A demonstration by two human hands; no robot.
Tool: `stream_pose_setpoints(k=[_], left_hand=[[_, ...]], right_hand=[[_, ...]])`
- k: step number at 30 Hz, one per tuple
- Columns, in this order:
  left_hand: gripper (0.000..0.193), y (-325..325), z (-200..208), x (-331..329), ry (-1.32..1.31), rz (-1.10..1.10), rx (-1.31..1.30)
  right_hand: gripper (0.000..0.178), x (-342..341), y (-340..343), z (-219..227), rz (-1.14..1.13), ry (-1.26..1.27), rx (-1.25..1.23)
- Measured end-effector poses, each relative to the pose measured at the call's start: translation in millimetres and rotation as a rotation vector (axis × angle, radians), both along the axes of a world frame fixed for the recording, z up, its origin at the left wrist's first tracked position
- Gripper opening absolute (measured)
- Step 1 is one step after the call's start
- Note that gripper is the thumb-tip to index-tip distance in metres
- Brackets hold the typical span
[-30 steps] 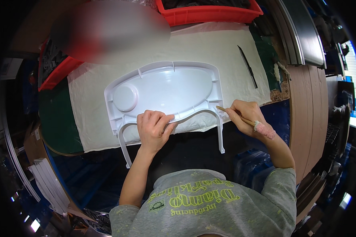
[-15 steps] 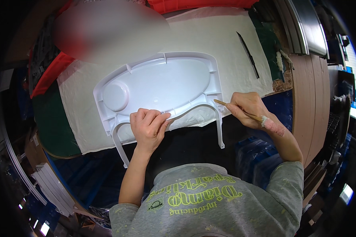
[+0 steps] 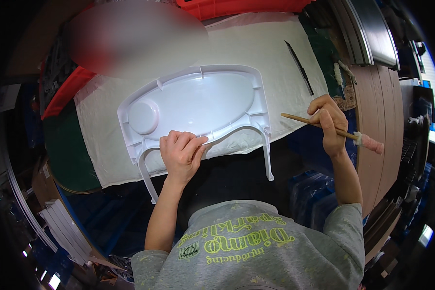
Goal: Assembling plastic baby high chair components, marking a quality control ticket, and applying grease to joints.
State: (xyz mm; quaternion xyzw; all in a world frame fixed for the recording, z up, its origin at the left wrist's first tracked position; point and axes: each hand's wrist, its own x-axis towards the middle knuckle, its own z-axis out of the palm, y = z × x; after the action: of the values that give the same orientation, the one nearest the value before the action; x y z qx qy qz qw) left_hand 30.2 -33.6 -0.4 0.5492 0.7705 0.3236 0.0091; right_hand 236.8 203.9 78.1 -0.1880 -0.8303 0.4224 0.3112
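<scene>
Left hand [image 3: 180,153] fingers curled over near curved edge of white plastic tray [image 3: 198,104], pressing it on white cloth [image 3: 256,53] covering counter. Right hand [image 3: 327,123] pinches thin wooden stick [image 3: 319,126], just right of tray, off its surface.

Blurred patch [image 3: 135,38] above the white tray, red crate [image 3: 237,7] cut off at top edge
</scene>
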Motion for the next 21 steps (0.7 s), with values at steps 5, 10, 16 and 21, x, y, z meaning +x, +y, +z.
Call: stream_pose_setpoints(k=[5, 10, 16, 21], left_hand=[[0.015, 0.6, -1.1, -1.5, 0.002, 0.0, -0.003], [0.014, -1.7, -0.9, -1.0, -0.008, -0.001, -0.01], [0.013, 1.0, -3.0, 0.5, -0.024, 0.007, 0.026], [0.013, 1.3, -2.8, 2.3, -0.005, 0.033, 0.036]], right_hand=[[0.023, -2.0, 4.9, 30.8, -0.113, -0.628, 0.155], [0.019, -32.0, -9.0, 48.8, 0.136, -0.696, 0.702], [0.01, -80.3, -35.8, 27.8, 0.746, -1.111, 1.014], [0.011, -68.1, -31.2, 15.9, 0.586, -0.924, 1.008]])
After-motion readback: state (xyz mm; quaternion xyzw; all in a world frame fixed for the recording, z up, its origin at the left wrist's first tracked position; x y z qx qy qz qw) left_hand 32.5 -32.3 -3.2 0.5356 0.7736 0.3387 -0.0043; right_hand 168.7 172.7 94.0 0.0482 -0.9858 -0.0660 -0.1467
